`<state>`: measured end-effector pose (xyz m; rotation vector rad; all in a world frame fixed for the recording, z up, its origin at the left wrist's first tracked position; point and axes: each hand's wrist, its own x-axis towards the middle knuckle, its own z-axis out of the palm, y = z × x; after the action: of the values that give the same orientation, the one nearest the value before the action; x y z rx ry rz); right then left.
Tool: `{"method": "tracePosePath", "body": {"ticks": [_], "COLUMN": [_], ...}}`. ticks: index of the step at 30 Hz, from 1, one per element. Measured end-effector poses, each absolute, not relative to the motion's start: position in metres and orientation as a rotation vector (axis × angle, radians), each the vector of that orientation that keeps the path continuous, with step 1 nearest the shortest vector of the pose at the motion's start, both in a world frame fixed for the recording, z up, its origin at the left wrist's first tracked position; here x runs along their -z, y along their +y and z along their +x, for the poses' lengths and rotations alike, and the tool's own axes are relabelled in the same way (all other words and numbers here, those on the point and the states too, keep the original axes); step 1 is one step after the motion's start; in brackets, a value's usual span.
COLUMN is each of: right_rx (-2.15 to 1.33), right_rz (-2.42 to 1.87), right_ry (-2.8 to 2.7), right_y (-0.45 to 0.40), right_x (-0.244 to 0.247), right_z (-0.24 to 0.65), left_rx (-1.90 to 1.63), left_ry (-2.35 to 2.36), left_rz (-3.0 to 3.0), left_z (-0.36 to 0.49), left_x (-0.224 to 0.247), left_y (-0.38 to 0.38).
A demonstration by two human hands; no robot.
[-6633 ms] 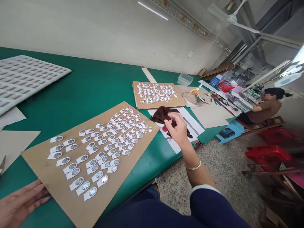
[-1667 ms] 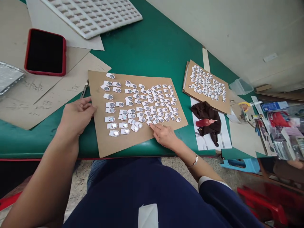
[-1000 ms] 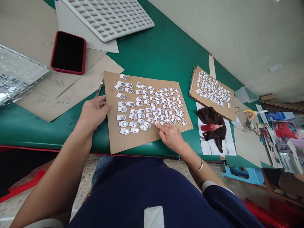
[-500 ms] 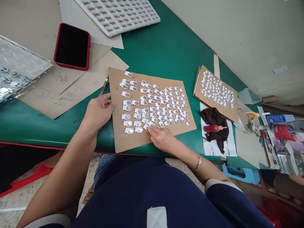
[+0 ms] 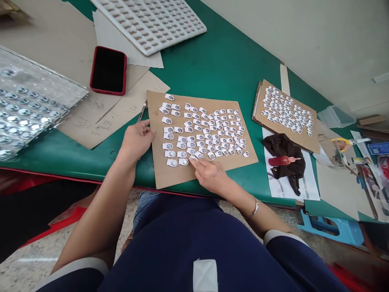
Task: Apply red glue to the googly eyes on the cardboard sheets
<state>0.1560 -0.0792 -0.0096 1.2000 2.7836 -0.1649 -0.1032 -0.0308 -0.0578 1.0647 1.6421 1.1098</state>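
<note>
A brown cardboard sheet (image 5: 170,177) lies at the table's front edge, bearing several rows of small white tabs with round dark or silvery centres. My left hand (image 5: 137,140) grips the sheet's left edge, fingers curled, the thumb side near the top face. Over the sheet's front part, my right hand (image 5: 211,173) has its fingertips pressed together at a white tab (image 5: 193,158) in the lowest rows. Its fingertips partly cover that tab. A slim cutter (image 5: 142,112) rests beside the sheet's upper left edge.
On the green table (image 5: 225,69) are a red-cased phone (image 5: 108,71), a white slotted tray (image 5: 152,24) and a clear sheet of silvery discs (image 5: 27,109). To the right lie a second tab-covered board (image 5: 273,127), a dark cloth (image 5: 281,146) and a red bottle (image 5: 281,161).
The head view has shifted, so the table things appear further right. My right fingertips have moved slightly on the sheet, to a neighbouring tab. My left hand keeps its place at the sheet's edge.
</note>
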Motion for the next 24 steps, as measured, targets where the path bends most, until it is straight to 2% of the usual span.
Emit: {"method": "tracePosePath", "body": {"ticks": [16, 24], "right_rx": [0.363, 0.339], "right_rz": [1.069, 1.088], "right_ry": [2.742, 2.977], "right_y": [-0.075, -0.078], "right_x": [0.014, 0.011], "right_z": [0.136, 0.135], "left_rx": [-1.097, -1.127], "left_ry": [1.576, 1.562], "left_rz": [1.147, 1.138], "left_z": [-0.104, -0.104], "left_x": [0.057, 0.058], "left_y": [-0.036, -0.035]}}
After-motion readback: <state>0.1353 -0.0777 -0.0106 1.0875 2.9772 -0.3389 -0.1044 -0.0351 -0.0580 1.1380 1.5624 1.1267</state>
